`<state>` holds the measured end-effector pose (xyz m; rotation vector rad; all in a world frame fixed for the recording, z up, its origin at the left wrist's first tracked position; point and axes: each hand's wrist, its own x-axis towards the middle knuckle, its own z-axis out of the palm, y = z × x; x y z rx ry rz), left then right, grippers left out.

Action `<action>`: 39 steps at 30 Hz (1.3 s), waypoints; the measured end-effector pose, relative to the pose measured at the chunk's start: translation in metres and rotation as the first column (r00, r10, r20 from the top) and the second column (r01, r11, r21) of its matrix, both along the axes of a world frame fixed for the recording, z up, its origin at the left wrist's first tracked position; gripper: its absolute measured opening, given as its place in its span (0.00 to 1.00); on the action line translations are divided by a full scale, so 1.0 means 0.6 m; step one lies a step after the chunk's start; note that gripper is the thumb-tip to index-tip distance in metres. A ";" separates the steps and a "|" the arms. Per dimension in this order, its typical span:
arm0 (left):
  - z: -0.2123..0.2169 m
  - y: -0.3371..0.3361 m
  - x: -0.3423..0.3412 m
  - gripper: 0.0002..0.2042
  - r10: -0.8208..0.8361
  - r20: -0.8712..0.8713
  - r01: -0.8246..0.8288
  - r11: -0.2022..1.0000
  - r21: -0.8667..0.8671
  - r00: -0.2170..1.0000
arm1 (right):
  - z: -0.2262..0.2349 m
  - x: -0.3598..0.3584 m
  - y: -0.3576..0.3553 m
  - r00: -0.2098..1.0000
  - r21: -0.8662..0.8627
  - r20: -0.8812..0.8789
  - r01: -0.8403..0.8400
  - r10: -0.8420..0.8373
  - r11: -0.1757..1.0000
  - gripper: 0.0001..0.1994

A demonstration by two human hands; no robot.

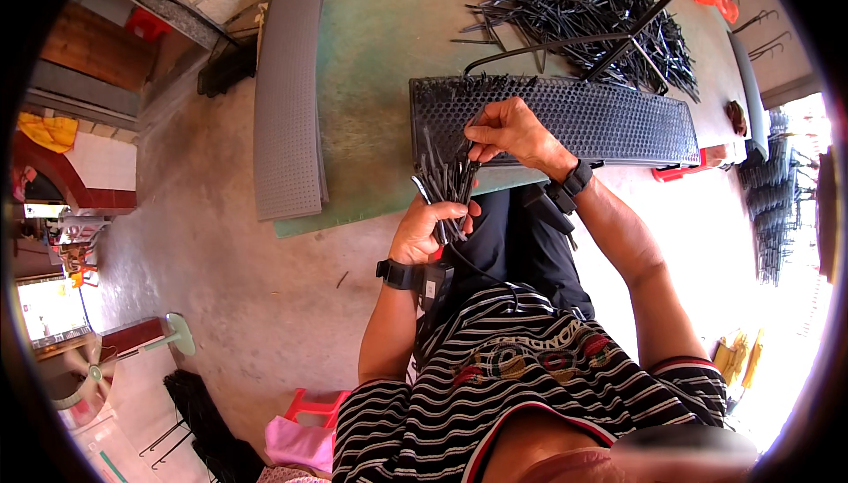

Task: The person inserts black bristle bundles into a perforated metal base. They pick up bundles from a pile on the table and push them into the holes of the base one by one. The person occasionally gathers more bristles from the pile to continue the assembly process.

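Note:
My left hand (419,230) is closed around a bundle of thin black strips (449,184), which fan out upward just in front of the near left corner of a black perforated tray (609,119). Beside the bundle's top, my right hand (519,135) is closed in a pinch over the tray's left part. A thin dark strip seems to be between its thumb and forefinger, mostly hidden by the fingers. Along the tray's far left edge, short black strips (468,86) stick up out of the holes. Rows of bare holes show across its middle and right.
A large heap of black strips (592,19) lies behind the tray on the green table (371,86). A bent black metal frame (609,38) rises over the tray's far edge. Grey perforated sheets (296,103) line the table's left side. A pink-red stool (309,408) stands lower left.

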<state>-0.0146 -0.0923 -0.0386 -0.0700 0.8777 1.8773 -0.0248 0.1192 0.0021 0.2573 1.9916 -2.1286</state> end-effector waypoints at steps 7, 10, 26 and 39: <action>0.015 0.005 0.002 0.19 0.020 -0.051 -0.020 1.000 0.001 0.999 | -0.001 -0.005 0.011 0.999 0.031 0.030 0.011 -0.012 0.999 0.08; -0.008 0.000 -0.004 0.21 -0.026 -0.083 0.026 1.000 0.000 0.996 | 0.002 0.000 0.005 1.000 0.023 0.019 0.003 -0.003 1.000 0.07; -0.011 0.021 -0.008 0.18 0.016 -0.061 -0.024 0.992 -0.126 0.998 | 0.014 0.010 0.016 0.994 0.166 -0.090 0.072 -0.057 0.983 0.08; 0.000 0.042 -0.008 0.15 0.035 -0.086 -0.046 0.990 -0.134 0.996 | 0.011 0.004 0.035 0.998 0.224 -0.032 0.065 -0.060 0.972 0.08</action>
